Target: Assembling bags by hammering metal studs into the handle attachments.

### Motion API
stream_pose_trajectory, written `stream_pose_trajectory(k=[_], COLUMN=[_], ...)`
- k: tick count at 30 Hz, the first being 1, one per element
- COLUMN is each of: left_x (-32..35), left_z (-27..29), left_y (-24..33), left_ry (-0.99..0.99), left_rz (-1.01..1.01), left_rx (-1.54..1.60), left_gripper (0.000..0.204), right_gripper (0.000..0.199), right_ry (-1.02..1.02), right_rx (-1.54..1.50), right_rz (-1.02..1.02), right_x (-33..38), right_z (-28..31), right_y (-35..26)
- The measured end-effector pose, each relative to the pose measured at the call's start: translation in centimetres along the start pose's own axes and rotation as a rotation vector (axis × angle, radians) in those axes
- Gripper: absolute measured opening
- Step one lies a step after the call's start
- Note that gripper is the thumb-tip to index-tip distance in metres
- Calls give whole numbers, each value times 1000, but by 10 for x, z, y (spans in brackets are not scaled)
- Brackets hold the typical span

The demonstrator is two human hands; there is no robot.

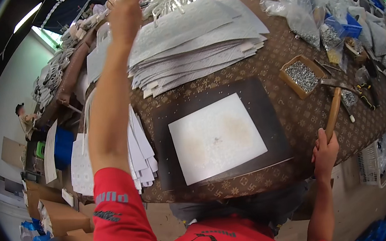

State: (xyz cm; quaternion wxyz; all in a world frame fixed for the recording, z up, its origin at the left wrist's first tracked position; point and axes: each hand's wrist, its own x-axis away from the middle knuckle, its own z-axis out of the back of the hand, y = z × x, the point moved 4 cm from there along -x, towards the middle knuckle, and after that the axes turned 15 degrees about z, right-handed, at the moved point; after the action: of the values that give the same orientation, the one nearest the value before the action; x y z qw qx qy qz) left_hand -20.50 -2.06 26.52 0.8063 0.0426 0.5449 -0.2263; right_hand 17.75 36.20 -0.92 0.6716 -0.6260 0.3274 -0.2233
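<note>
My right hand [325, 153] is closed around the wooden handle of a hammer [333, 115], whose metal head rests at the right by a small box. My left hand [126, 19] is stretched far forward, beside a thick stack of light grey bag panels [189, 48] with looped handles on top. Its fingers look curled, and what they hold is hidden. Between my arms lies a white board [217, 139], slightly tilted, with brownish smudges and a few small specks at its middle. It rests on a black mat [164, 138].
A small box of shiny metal fittings [301, 77] stands at the right. Pliers [367, 94] lie beyond it, near clear bags of fittings [300, 15] and a blue bin [349, 26]. More pale panels [140, 151] hang by my left arm. A person [26, 119] is at the far left.
</note>
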Motion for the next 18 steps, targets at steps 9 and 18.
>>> stream_pose_trajectory(k=[9, 18], left_x=[176, 304], left_z=[-19, 244], left_y=[63, -84], left_ry=[-760, -1026], left_rz=[147, 405], left_rx=[177, -336], left_gripper=[24, 27], right_gripper=[19, 21], right_ry=[8, 97], right_rx=[-7, 152], right_rz=[-3, -9], right_x=[4, -4], right_z=[3, 12], right_y=[5, 28])
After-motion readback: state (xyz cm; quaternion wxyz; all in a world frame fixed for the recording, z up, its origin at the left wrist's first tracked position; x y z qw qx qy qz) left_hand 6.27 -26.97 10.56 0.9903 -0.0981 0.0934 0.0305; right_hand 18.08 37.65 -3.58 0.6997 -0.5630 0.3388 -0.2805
